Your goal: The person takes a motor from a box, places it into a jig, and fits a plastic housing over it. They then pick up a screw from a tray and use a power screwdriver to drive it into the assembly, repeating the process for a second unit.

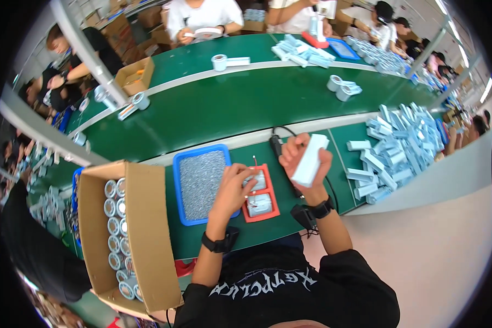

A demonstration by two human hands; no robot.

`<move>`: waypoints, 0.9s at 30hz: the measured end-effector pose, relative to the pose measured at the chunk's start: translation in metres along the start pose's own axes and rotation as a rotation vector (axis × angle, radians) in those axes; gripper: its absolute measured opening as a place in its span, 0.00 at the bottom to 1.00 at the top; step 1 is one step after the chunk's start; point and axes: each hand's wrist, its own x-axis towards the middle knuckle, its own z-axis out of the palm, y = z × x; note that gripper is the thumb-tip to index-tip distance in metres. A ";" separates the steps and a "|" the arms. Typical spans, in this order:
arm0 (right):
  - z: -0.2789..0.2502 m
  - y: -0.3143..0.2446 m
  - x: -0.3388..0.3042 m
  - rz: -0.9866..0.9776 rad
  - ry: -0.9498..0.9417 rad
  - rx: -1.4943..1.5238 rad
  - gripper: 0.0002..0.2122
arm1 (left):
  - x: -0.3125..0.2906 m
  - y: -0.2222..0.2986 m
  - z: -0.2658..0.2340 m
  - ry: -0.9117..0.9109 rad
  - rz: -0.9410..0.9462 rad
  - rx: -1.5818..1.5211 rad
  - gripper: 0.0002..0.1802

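Note:
My right hand (pixel 306 164) is closed around a white rectangular plastic housing (pixel 311 159), held tilted above the bench. My left hand (pixel 236 188) reaches over a red two-compartment tray (pixel 267 217), its fingers bent and apart at the upper compartment. Silver pouch-like packs with thin wires lie in the tray; one silver pack (pixel 259 204) shows plainly in the lower compartment. The upper one is partly hidden by my left fingers, and whether they touch it is unclear. Left of the tray stands a blue tray (pixel 176 188) full of small grey metal pieces, likely screws.
A cardboard box (pixel 150 229) at left holds several round white-and-grey parts. Pale blue-white housings (pixel 399 153) lie heaped at right. A black corded tool (pixel 277 146) lies behind my right hand. Beyond runs a green conveyor (pixel 213 106) carrying assembled pieces (pixel 343 89); other people work across it.

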 end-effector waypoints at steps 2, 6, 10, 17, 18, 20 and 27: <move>-0.012 0.000 0.002 0.005 0.093 0.093 0.21 | 0.000 0.001 0.002 0.029 0.067 -0.015 0.12; -0.032 -0.014 0.006 0.327 0.042 -0.313 0.22 | 0.004 0.006 0.002 -0.025 -0.071 -0.187 0.09; -0.031 -0.019 0.005 0.260 -0.005 -0.439 0.24 | 0.007 0.008 -0.007 -0.114 -0.228 -0.400 0.09; -0.022 -0.007 0.020 -0.027 0.013 -0.274 0.23 | 0.004 -0.003 -0.003 -0.080 -0.223 -0.705 0.13; -0.023 -0.006 0.022 -0.021 0.022 -0.072 0.24 | 0.002 -0.004 0.000 -0.030 -0.211 -0.755 0.14; -0.025 -0.005 0.021 -0.012 0.050 0.133 0.25 | -0.001 -0.006 0.003 -0.040 -0.260 -0.801 0.14; -0.021 0.005 0.010 0.039 0.090 -0.408 0.22 | 0.000 -0.004 0.002 -0.050 -0.252 -0.773 0.13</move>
